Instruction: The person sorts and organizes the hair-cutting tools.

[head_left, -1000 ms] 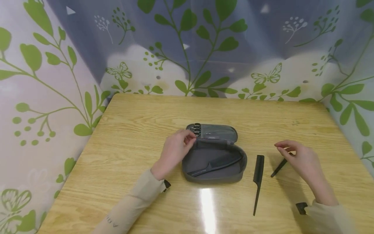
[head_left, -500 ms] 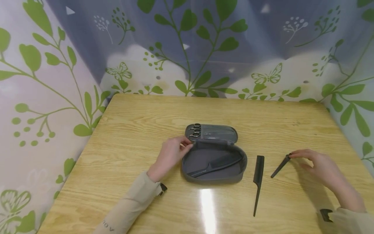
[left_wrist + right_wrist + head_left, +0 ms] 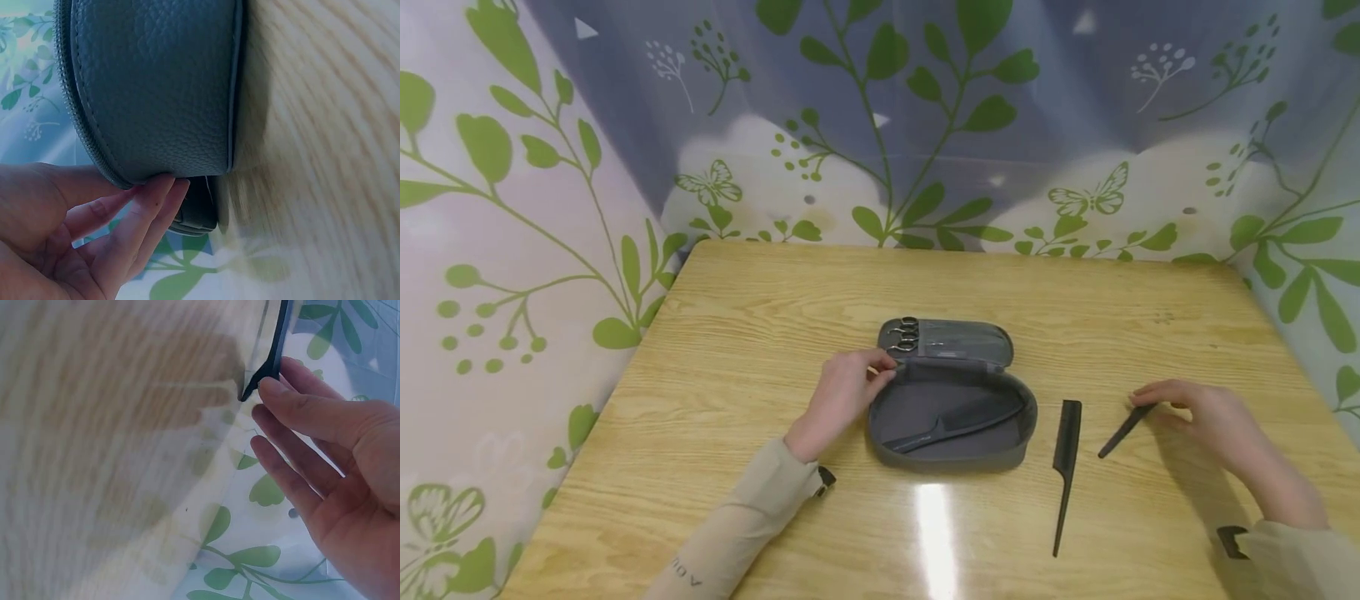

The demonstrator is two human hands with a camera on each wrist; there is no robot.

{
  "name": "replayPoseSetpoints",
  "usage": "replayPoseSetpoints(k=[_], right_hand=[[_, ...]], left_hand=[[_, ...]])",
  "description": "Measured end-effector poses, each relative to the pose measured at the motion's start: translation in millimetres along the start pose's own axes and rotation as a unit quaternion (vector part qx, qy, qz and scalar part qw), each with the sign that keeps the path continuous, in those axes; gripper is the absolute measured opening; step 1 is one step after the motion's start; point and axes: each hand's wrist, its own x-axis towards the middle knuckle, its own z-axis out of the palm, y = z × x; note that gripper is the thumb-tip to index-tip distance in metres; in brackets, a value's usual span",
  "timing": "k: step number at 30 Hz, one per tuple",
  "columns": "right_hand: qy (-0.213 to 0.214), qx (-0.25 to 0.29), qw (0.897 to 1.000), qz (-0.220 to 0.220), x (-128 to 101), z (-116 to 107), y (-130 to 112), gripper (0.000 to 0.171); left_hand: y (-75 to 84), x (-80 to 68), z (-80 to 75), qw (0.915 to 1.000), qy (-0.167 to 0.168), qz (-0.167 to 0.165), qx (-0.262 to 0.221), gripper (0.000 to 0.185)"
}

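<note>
My left hand (image 3: 842,392) pinches the left back corner of an open grey zip case (image 3: 951,461). In the left wrist view, thumb and fingers meet at the zipped rim of the case (image 3: 150,94). Inside it lies a dark comb (image 3: 973,419), slanting. My right hand (image 3: 1221,425) holds the far end of a slim black hair clip (image 3: 1122,433) between thumb and index finger; the clip's near end is at or just above the table. The right wrist view shows that pinch on the clip (image 3: 276,350), with the other fingers loosely extended.
A black rat-tail comb (image 3: 1066,454) lies on the wooden table (image 3: 775,292) between the case and the clip. The case's lid (image 3: 973,333) is folded back, with scissors (image 3: 904,335) tucked in its pocket. Patterned walls (image 3: 880,125) enclose the table.
My right hand first moved right and lower to the clip's far end, then closed thumb and finger on it. The left hand slid slightly down at the case corner and stays there.
</note>
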Motion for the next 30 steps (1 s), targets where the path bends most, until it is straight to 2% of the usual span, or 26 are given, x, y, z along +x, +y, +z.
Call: replayPoseSetpoints(k=[5, 12, 22, 30], right_hand=[[0.001, 0.004, 1.000, -0.003, 0.0, 4.2, 0.2, 0.035], [-0.015, 0.014, 1.000, 0.015, 1.0, 5.4, -0.2, 0.033], [0.008, -0.005, 1.000, 0.002, 0.2, 7.5, 2.8, 0.034], [0.028, 0.003, 1.000, 0.013, -3.2, 6.3, -0.6, 0.033]], left_hand=[[1.2, 0.0, -0.1, 1.0000, -0.005, -0.007, -0.003, 0.004], [1.3, -0.2, -0.4, 0.9998, -0.009, -0.014, -0.007, 0.004], [1.7, -0.2, -0.3, 0.9999, -0.009, -0.011, -0.005, 0.004], [0.7, -0.6, 0.8, 1.0000, -0.006, -0.006, -0.001, 0.004]])
